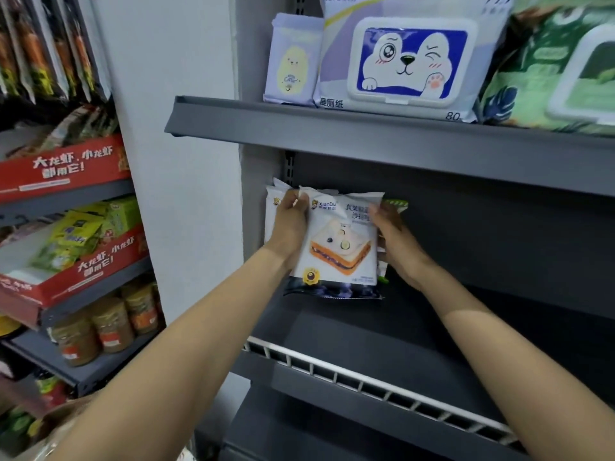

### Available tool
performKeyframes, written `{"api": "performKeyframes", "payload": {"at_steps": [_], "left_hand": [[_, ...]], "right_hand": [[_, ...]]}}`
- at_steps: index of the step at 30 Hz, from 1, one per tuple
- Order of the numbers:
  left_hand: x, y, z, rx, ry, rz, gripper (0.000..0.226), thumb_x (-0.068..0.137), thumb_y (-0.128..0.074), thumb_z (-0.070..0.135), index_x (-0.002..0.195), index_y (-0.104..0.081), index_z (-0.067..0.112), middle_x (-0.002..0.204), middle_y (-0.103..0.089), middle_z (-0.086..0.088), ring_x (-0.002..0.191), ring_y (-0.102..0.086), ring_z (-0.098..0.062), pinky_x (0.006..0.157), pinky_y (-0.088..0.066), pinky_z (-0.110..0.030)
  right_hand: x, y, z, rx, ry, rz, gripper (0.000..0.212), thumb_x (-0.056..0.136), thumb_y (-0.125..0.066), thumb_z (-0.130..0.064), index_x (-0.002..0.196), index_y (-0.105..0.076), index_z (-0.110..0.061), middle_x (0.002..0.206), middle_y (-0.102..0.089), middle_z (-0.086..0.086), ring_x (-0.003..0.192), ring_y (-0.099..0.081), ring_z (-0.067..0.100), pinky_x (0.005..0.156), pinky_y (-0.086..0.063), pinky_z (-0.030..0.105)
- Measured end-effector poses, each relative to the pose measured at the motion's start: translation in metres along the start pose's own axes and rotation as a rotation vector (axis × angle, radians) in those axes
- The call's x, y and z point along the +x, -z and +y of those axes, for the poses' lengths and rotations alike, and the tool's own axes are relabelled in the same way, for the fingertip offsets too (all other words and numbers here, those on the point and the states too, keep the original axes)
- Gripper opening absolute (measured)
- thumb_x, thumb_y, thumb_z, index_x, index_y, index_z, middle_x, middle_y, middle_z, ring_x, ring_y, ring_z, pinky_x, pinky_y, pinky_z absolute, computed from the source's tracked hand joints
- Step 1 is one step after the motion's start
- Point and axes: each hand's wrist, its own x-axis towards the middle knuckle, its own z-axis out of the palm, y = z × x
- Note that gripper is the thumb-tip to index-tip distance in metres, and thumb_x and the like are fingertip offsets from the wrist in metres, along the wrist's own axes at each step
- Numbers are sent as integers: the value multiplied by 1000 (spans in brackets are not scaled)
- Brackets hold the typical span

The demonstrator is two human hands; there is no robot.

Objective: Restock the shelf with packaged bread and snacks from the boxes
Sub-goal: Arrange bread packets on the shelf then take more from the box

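Note:
A white bread packet [342,241] printed with a sandwich picture stands upright at the back left of the dark grey shelf [366,324]. My left hand [289,224] grips its upper left edge, with more white packets [270,211] standing just behind it. My right hand [396,241] holds the packet's right edge. A green-topped packet [396,205] peeks out behind the right hand. The lower part of the front packet is dark blue and touches the shelf floor.
The shelf above carries wet-wipe packs [409,61] and its front lip [366,128] overhangs the hands. A white wire rail [366,380] runs along the shelf's front edge. To the left, another rack holds red cartons [66,168], green snack bags and jars [109,324].

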Motion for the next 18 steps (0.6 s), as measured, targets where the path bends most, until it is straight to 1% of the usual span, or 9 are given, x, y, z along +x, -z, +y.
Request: {"api": "performKeyframes", "payload": {"at_steps": [1,3,4,6,8,11,13,16,18], "left_hand": [[-1,-8,-1,28,-4,4,32,102,-36,14,70,-41,18,76,-46,-6,84,-46,-22,83,-41,-40],[-4,-24,-1,127,-32,8,20,101,-39,16,83,-48,16,86,-53,-8,87,-51,-22,87,-44,-38],[-7,-31,-2,251,-74,-14,11,101,-41,16,96,-50,13,96,-57,-11,92,-55,-24,87,-44,-34],[-8,-40,-9,664,-248,-104,28,98,-44,16,125,-43,7,123,-56,-14,113,-54,-27,93,-42,-33],[-10,-45,-21,1122,-375,-213,50,95,-48,15,141,-29,10,142,-39,-15,130,-41,-32,102,-39,-40],[-8,-53,-36,1629,-500,-338,70,91,-53,25,149,-15,21,156,-13,-11,144,-16,-28,119,-10,-48],[-5,-61,-39,1715,-535,-378,81,88,-58,32,150,-7,31,160,2,-6,148,-3,-23,117,3,-50],[0,-73,-43,1738,-495,-404,90,86,-63,39,150,0,36,160,9,-1,148,6,-20,116,0,-49],[3,-78,-48,1731,-457,-427,93,85,-64,39,150,2,36,159,12,0,147,8,-21,117,-2,-48]], "right_hand": [[-4,4,-3,24,-5,-46,76,79,-68,-47,142,-32,-24,139,-51,3,121,-56,20,100,-47,44],[-9,13,-6,82,67,63,54,81,-72,-17,127,-45,-14,120,-63,8,93,-69,12,81,-58,32],[-12,20,-8,81,104,149,50,80,-70,-8,124,-46,-13,116,-65,9,86,-69,11,75,-58,29],[-17,35,-11,-37,129,318,51,81,-70,-6,124,-44,-12,118,-63,9,96,-66,18,83,-56,35],[-19,52,-9,-124,117,482,51,84,-67,-7,127,-41,-11,125,-59,9,112,-59,24,95,-51,41],[-17,77,4,-125,71,632,55,85,-63,-2,133,-38,-10,132,-55,11,121,-54,26,102,-45,43],[-13,91,12,-106,40,636,60,84,-62,1,136,-36,-10,133,-53,12,122,-53,26,103,-44,41],[-5,105,22,-90,-30,520,55,87,-59,2,135,-36,-6,131,-54,13,120,-54,26,95,-47,33],[1,109,28,-73,-44,458,52,88,-59,2,134,-36,-4,130,-54,16,119,-55,27,95,-48,35]]}}
